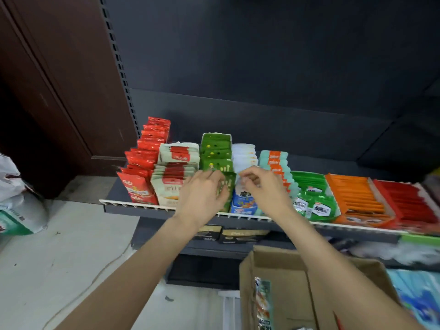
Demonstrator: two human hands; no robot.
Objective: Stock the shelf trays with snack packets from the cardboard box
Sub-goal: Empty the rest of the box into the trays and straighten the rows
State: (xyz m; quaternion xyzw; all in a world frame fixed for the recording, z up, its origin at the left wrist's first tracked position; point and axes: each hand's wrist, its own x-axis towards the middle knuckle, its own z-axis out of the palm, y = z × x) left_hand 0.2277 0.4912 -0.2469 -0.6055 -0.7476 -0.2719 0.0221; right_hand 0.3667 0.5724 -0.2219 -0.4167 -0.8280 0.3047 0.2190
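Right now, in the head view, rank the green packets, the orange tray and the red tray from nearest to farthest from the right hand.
From the right hand:
1. Green packets, just right of it.
2. Orange tray, further right.
3. Red tray, far right on the shelf.

Both arms are reaching forward; the left hand (203, 191) is lying flat, the right hand (259, 186) is pinching its fingertips together.
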